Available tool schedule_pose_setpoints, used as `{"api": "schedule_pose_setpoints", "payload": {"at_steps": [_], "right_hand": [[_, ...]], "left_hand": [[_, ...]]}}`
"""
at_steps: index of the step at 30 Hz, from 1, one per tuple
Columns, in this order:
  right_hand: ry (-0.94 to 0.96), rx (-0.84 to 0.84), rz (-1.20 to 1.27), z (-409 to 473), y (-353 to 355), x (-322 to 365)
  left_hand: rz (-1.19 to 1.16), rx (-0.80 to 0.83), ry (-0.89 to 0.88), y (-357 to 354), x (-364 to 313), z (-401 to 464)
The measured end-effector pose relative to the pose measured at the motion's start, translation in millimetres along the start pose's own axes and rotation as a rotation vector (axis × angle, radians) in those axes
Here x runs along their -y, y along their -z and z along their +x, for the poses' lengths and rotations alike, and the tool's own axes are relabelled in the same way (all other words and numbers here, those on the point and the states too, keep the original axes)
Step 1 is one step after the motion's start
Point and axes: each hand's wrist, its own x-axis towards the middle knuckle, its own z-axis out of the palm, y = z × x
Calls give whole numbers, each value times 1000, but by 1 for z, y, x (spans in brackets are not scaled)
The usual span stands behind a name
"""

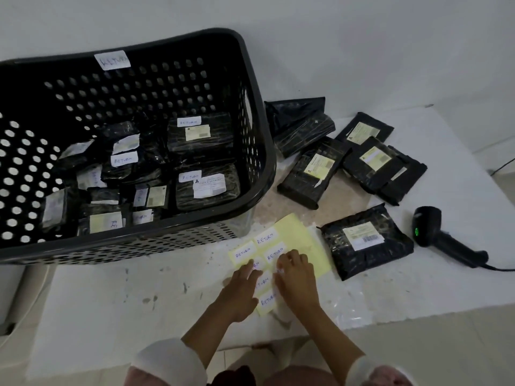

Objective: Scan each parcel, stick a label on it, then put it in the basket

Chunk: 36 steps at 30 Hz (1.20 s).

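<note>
A yellow backing sheet with several white "RETURN" labels lies on the white table in front of me. My left hand presses flat on the sheet's left side. My right hand has its fingers curled at a label in the sheet's middle, pinching its edge. One black parcel with a barcode slip lies just right of the sheet. Several more black parcels lie in a loose pile behind it. The dark perforated basket at left holds several labelled parcels.
A black handheld scanner with a green light lies on the table to the right, its cable running off the right edge. A wall stands behind the table. The table's front edge runs just below my wrists.
</note>
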Motion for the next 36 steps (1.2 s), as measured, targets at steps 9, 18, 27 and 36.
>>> {"api": "schedule_pose_setpoints", "payload": {"at_steps": [9, 18, 27, 36], "right_hand": [[-61, 45, -117, 4, 2, 10], [-307, 97, 568, 8, 27, -22], [-452, 79, 1095, -2, 67, -48], [-594, -59, 1366, -15, 85, -55]], "left_hand": [[179, 75, 20, 1, -4, 1], [207, 113, 50, 2, -6, 4], [222, 145, 58, 12, -13, 0], [227, 132, 63, 13, -16, 3]]}}
